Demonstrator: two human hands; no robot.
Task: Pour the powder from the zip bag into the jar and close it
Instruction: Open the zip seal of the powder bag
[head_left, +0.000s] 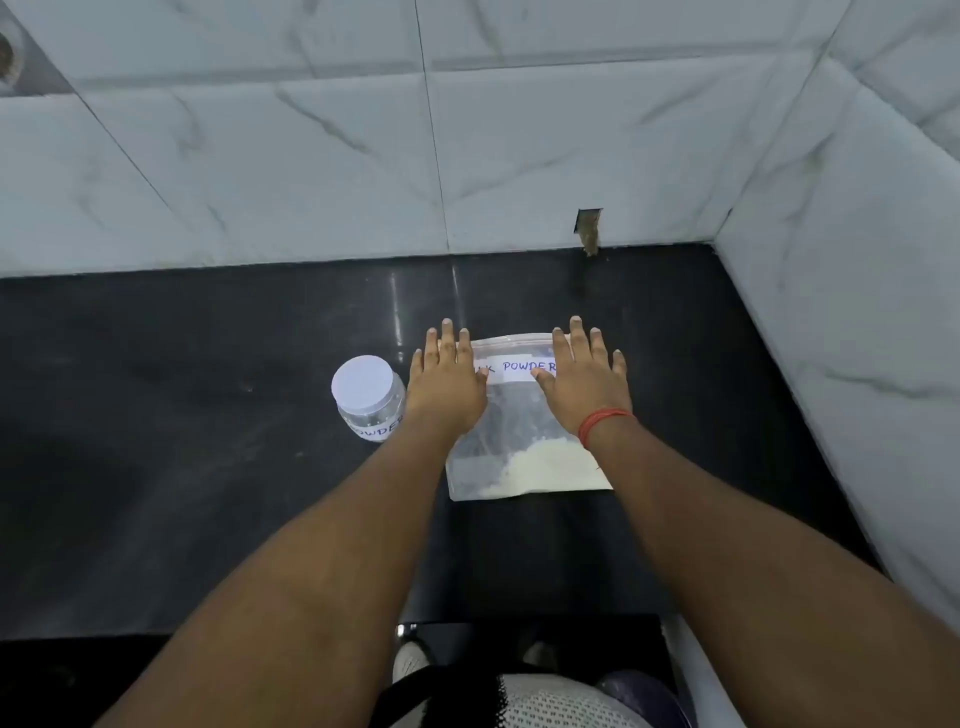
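Note:
A clear zip bag (524, 447) lies flat on the black counter (208, 467), with a white label reading "POWDER" near its top and pale powder gathered at its near end. My left hand (445, 384) rests palm down on the bag's upper left corner, fingers spread. My right hand (584, 379) lies palm down on the upper right part, a red thread around its wrist. Neither hand grips anything. A small clear jar (370, 397) with a white lid on stands upright just left of my left hand, carrying its own label.
White marble-patterned tiles form the back wall (363, 156) and the right wall (857, 312), which meet in a corner at the far right. A small dark hole (588, 228) sits low in the back wall. The counter's front edge runs near my body.

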